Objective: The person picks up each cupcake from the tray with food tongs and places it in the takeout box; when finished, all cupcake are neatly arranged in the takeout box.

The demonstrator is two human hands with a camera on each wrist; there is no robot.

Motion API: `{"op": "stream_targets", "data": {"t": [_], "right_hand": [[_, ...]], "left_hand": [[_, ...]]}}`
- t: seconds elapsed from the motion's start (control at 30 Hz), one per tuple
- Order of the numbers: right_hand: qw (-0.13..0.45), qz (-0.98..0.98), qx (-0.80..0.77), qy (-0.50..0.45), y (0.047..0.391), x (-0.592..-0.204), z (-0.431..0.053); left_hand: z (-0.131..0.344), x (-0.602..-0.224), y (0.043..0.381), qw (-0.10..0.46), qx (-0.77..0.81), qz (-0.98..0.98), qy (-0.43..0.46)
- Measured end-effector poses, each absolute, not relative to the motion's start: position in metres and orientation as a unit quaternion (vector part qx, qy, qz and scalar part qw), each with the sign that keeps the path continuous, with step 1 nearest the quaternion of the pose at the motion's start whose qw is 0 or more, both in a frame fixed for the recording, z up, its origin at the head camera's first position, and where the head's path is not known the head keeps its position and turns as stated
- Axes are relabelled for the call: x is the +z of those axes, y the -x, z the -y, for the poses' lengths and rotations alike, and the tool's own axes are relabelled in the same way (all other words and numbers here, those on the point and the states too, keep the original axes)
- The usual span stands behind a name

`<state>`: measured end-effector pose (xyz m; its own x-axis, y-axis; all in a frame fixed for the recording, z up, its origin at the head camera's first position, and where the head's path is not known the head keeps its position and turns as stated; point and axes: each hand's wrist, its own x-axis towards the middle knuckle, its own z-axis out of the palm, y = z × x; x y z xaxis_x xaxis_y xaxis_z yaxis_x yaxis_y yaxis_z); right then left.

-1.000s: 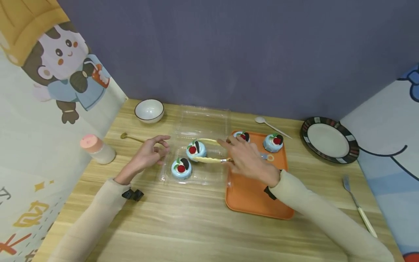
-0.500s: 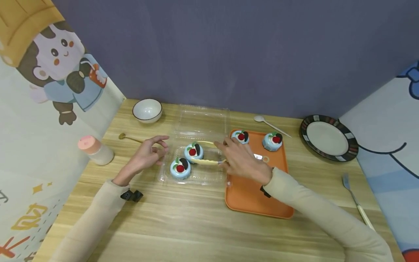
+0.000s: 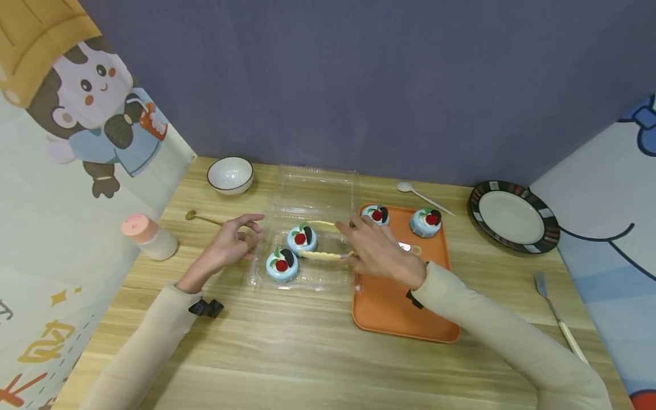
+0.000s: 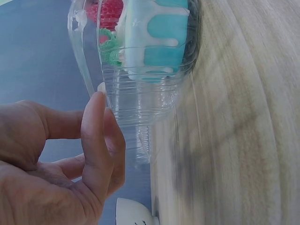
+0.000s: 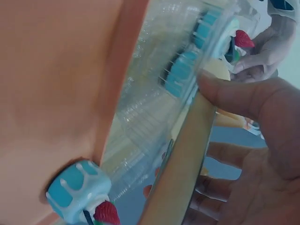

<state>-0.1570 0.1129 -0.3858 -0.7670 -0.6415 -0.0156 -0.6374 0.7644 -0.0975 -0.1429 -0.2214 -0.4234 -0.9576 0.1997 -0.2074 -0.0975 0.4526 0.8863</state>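
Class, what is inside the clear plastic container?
The container holds two blue cakes, with tongs flanking the farther one. What lies directly beneath each cake is covered.

Right hand [image 3: 379, 250] grips pale-yellow tongs [image 3: 324, 256], tips either side of round pale-blue berry-topped cake [image 3: 301, 239] in clear plastic container [image 3: 320, 278]; matching cake [image 3: 282, 266] just beside. Left hand [image 3: 229, 245] near container's left edge. Rectangular orange tray [image 3: 400, 310] bears two similar cakes [image 3: 425, 224].

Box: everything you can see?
The box looks like thin, ribbed clear plastic, its lid folded back on the far side. It sits upright on the table beside the tray, two cakes inside toward the left. Tongs reach over it from the right. The left grip is at its left side; contact unclear.
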Motion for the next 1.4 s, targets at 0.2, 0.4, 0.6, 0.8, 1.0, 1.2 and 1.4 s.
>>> {"op": "stream_targets", "data": {"t": [0.2,0.4,0.6,0.8,1.0,1.2,1.4], "right_hand": [[0.035,-0.953,-0.056,0.297,0.153,-0.366,-0.141],[-0.013,-0.963,-0.065,0.262,0.159,-0.355,-0.191],[0.011,-0.980,-0.043,0.194,0.163,-0.359,-0.230],[0.034,-0.980,-0.037,0.190,0.165,-0.376,-0.239],[0.030,-0.979,-0.045,0.199,0.170,-0.392,-0.234],[0.022,-0.982,-0.034,0.186,0.172,-0.397,-0.231],[-0.005,-0.980,-0.032,0.198,0.171,-0.397,-0.232]], "left_hand": [[0.223,-0.425,0.142,0.143,0.523,-0.840,-0.031],[0.225,-0.423,0.144,0.140,0.524,-0.840,-0.031],[0.227,-0.423,0.144,0.141,0.523,-0.840,-0.031],[0.227,-0.424,0.142,0.142,0.521,-0.841,-0.030],[0.223,-0.425,0.142,0.142,0.524,-0.839,-0.035],[0.222,-0.425,0.142,0.142,0.526,-0.838,-0.039],[0.222,-0.426,0.145,0.141,0.524,-0.839,-0.040]]}}
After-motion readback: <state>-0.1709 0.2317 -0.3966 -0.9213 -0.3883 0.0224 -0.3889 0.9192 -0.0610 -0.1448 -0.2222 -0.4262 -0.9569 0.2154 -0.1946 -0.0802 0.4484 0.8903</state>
